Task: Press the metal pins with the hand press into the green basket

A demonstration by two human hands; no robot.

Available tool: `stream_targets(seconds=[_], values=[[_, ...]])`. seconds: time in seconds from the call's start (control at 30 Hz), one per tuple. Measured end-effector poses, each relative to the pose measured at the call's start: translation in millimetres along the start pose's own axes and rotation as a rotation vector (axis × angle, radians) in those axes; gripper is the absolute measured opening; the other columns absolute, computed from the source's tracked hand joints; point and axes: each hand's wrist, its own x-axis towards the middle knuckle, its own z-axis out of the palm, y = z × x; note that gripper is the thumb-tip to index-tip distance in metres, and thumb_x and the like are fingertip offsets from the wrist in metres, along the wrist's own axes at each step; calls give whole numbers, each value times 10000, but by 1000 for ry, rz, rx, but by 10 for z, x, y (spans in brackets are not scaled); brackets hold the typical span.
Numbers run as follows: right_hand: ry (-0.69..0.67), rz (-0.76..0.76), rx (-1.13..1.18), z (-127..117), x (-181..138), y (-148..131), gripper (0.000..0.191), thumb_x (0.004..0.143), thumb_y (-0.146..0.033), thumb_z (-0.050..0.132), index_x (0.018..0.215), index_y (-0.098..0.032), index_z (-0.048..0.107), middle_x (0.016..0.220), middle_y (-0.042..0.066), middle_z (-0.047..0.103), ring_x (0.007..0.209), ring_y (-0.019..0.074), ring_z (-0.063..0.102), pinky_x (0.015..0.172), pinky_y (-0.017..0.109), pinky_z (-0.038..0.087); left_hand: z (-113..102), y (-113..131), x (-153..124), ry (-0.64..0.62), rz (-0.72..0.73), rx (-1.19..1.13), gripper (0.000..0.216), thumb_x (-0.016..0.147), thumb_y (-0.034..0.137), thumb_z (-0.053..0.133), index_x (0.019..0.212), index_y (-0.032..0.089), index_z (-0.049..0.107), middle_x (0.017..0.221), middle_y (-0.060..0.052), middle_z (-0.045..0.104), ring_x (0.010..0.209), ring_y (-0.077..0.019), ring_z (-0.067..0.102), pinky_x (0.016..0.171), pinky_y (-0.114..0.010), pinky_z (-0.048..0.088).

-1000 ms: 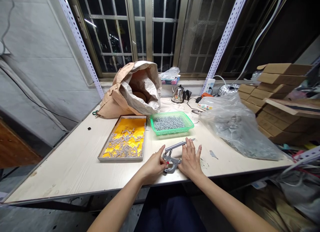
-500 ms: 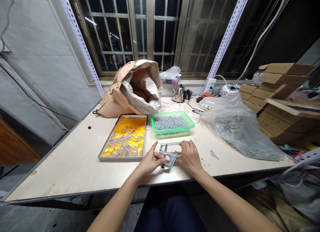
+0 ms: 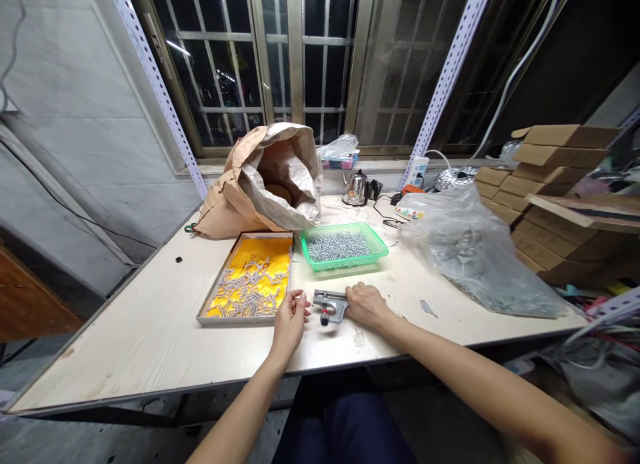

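My right hand [image 3: 367, 303] is wrapped round the handle end of a grey metal hand press [image 3: 333, 303], which looks like snap-fastener pliers with a black knob underneath and a bit of red above it. Its jaw end points left, towards my left hand [image 3: 291, 316]. That hand is apart from the tool, with thumb and fingers drawn together in a pinch; whatever lies between them is too small to make out. Just left of it lies a shallow tray [image 3: 201, 315] with a yellow lining and many small silvery spring-like pieces [image 3: 253, 297].
Behind the tool stands a green plastic basket [image 3: 345, 265] of small metal pins. A large paper sack [image 3: 225, 201] lies open at the back, near a kettle [image 3: 355, 188]. To the right are a clear plastic bag [image 3: 480, 257] and stacked cardboard boxes [image 3: 560, 231].
My left hand has let go of the tool and drawn back left, towards the tray. The tool has turned in my right hand, and its upper lever now lies closer to the body.
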Motion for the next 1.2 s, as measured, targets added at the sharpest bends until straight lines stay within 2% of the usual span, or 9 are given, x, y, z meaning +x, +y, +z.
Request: stream_targets(seconds=[0.1,0.23,0.4,0.6,0.77,0.93,1.07,1.13,1.2], values=[[105,23,25,-82,-14,-20,367,800,-487,508,903,-140,567,890,111,604,860,233,501,732,318,346,4,-93,9,-80,-137,6,388,735,502,541,824,128,596,697,-40,617,535,-121,545,490,-236,429],[324,1,31,-181,-35,-7,292,789,-451,522,802,-165,582,895,105,569,878,241,452,789,343,335,38,-145,-15,-239,-361,-82,260,671,338,547,666,96,643,558,-37,595,473,-98,495,471,-216,377],[436,-2,10,-281,-52,3,267,775,-379,529,862,-145,623,1068,143,547,1033,275,412,953,403,285,88,-26,-82,-324,-405,-232,196,586,241,594,647,74,676,754,-117,690,560,-111,528,514,-224,377],[400,66,23,-381,-111,-61,439,689,-270,547,1090,-93,569,1307,181,461,1266,296,286,1094,464,106,102,-10,-70,-329,-307,-157,250,535,304,773,628,94,677,528,-6,569,451,-56,389,475,-213,280],[362,216,35,-295,-189,-35,615,645,-295,568,1201,-46,484,1446,211,298,1357,319,148,1088,559,-38,94,26,-48,-235,-251,-223,285,522,330,802,656,104,691,586,-15,617,519,-73,471,529,-210,344],[270,257,36,-154,-323,10,616,677,-352,575,1202,-40,489,1432,222,320,1366,319,136,1087,564,-50,17,120,28,-159,-218,-338,288,563,343,784,698,113,676,708,-61,678,620,-108,576,600,-219,426],[208,273,18,-56,-398,-7,613,731,-429,534,1203,-39,496,1417,225,343,1360,325,156,1085,568,-36,201,293,409,-161,-155,-329,295,627,357,744,731,98,651,749,-90,683,652,-137,621,651,-258,478],[190,280,2,-9,-411,-19,620,731,-440,526,1201,-37,499,1410,223,356,1356,328,170,1083,571,-27,325,423,722,-138,-48,-258,299,688,329,703,853,84,654,814,-105,687,688,-152,633,697,-290,493],[180,293,-7,31,-416,-21,613,726,-432,525,1194,-38,508,1401,222,372,1353,329,181,1083,571,-13,332,534,1042,-69,61,-83,327,727,277,673,991,86,641,920,-124,688,770,-177,640,742,-309,491]])
